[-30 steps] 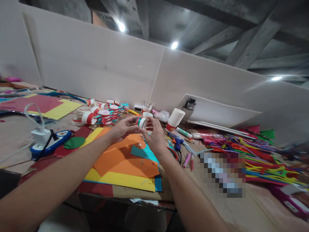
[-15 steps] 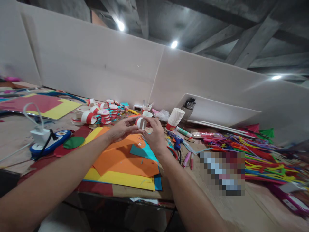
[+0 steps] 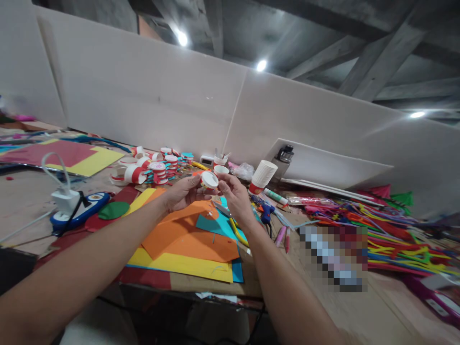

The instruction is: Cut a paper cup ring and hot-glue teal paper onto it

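Above the coloured paper, my left hand (image 3: 184, 192) pinches a short, cut-down paper cup piece (image 3: 209, 180) by its left side. The piece has a white round face tilted up toward me and a narrow band of colour on its side. Fingers of my right hand (image 3: 235, 195) close on its right edge. Scissors (image 3: 237, 234) with yellow handles lie just below my right hand, partly hidden by it. Orange paper (image 3: 183, 235) spreads under both hands, over yellow sheets (image 3: 179, 268), with a blue piece (image 3: 213, 225) on top. A white paper cup (image 3: 221, 169) stands behind the held piece.
Stacked paper cups (image 3: 263, 176) stand behind my right hand, near a dark bottle (image 3: 283, 162). Red-and-white cup crafts (image 3: 158, 170) crowd the back left. At left lies a blue power strip (image 3: 81, 211). Colourful pipe cleaners (image 3: 391, 235) and a blue glue gun (image 3: 266, 212) lie right.
The cup piece has turned in my fingers, so its white round face now shows instead of its brownish side. My right hand has shifted slightly, and the yellow-handled scissors show more.
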`<state>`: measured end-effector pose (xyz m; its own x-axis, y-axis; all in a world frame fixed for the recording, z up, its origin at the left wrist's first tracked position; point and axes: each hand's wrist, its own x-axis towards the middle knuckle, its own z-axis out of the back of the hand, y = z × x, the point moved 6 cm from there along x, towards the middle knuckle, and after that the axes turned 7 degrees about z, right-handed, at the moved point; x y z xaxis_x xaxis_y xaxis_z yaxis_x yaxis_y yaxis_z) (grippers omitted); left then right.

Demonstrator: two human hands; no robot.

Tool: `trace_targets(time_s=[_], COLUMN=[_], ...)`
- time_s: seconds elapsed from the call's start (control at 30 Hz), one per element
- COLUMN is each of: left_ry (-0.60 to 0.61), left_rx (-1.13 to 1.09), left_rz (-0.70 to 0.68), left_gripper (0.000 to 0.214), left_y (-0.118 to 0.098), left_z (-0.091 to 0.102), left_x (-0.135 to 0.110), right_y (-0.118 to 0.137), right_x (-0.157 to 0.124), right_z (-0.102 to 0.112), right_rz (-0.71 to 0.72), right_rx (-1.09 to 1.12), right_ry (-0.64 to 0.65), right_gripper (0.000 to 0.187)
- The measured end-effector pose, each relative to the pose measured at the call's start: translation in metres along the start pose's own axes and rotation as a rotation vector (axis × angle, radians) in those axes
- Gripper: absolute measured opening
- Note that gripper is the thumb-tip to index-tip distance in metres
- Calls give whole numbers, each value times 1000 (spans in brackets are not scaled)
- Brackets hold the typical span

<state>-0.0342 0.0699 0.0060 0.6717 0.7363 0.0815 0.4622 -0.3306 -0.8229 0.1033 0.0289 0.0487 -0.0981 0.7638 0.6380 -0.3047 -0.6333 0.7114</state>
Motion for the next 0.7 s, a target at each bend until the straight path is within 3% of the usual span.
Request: trace_targets(time_s=[0.2, 0.37, 0.7], left_ry=[28, 45, -79], left_rx=[71, 143, 211], left_rz=[-47, -108, -214], left_gripper=[39, 54, 56], left_y=[-1, -6, -13], left_z=[0, 1, 1], left_x=[0, 0, -3], right_y=[8, 14, 17], right_x=[-1, -5, -10], right_z=[-2, -6, -12], right_rz=[85, 157, 234], right_rx=[-199, -322, -325], right_ry=[33, 106, 102], right_gripper=[35, 43, 54])
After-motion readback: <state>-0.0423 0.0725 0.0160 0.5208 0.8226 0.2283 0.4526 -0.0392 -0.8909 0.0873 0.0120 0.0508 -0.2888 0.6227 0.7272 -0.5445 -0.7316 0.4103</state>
